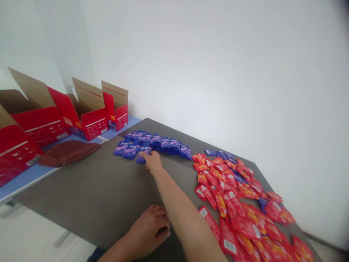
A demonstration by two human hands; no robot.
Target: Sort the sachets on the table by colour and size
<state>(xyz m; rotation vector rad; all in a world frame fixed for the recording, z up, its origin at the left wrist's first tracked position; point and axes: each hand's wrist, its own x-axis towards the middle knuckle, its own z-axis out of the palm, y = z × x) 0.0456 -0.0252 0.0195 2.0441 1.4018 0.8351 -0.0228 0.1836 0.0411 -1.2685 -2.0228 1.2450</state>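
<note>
My right hand [153, 161] reaches across the dark tabletop, its fingers pinching the edge of a blue-purple sachet [143, 148] that lies face up. Left of that sachet, two similar blue sachets [131, 150] lie side by side. Just behind them runs a long row of overlapping blue sachets [160, 142]. My left hand [149, 228] rests near the table's front edge, beside my right forearm. Its fingers are curled in, and nothing shows inside them.
A spread heap of red-orange sachets [234, 196] covers the table's right side, with some blue ones [222, 155] behind and among them. On a blue table at left stand several open red cartons [94, 122], with folded brown bags [68, 151] in front. A white wall [218, 72] rises behind.
</note>
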